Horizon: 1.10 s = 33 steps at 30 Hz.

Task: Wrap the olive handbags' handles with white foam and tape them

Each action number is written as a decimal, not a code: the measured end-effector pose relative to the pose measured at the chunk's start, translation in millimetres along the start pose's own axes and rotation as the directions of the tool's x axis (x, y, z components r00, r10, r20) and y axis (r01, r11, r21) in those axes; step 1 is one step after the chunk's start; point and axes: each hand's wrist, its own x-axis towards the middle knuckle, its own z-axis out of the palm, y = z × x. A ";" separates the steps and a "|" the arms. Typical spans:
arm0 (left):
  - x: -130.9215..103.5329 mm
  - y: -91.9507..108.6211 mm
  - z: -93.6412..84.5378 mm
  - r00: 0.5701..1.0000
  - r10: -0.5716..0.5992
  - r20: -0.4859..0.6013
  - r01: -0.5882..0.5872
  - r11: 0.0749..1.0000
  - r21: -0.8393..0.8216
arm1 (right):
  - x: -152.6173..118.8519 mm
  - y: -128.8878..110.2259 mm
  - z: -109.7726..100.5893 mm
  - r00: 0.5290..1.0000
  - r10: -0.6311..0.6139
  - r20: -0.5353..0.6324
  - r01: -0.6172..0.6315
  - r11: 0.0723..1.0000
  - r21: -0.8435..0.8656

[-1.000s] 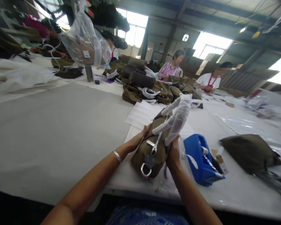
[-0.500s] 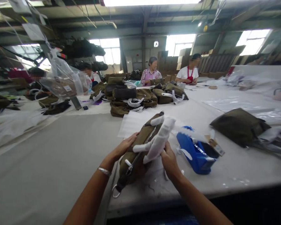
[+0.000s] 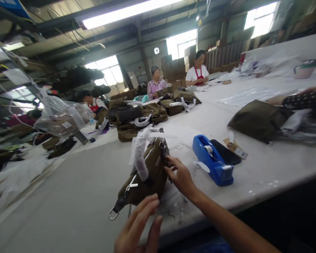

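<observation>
Left hand (image 3: 139,225) hovers open; half-open right hand (image 3: 182,177) touches the bag (image 3: 155,172).

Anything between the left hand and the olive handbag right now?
Nothing visible in the gap between the left hand and the olive handbag. The blue tape dispenser sits off to the right, beyond the right hand.

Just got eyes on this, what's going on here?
A person is handling an olive bag with wrapped handles at the table's edge. The right hand has its fingers at the dark hardware on the bag's side; the left hand is open near the bag's lower side. To the right are a blue tape dispenser and a dark flat object. More bags are piled beyond.
</observation>
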 end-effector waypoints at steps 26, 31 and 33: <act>66.9 -62.8 62.4 0.868 -0.459 0.190 0.496 0.779 -0.383 | -25.4 -20.0 -3.1 0.991 0.042 0.131 -0.050 0.997 0.066; 62.2 -76.6 58.4 0.854 -0.505 0.127 0.515 0.780 -0.355 | -19.0 -27.4 2.3 0.948 0.217 0.231 -0.273 0.930 0.246; 61.0 -79.6 58.9 0.856 -0.509 0.093 0.508 0.794 -0.334 | -16.5 -29.9 -0.3 0.918 0.284 0.276 -0.364 0.880 0.304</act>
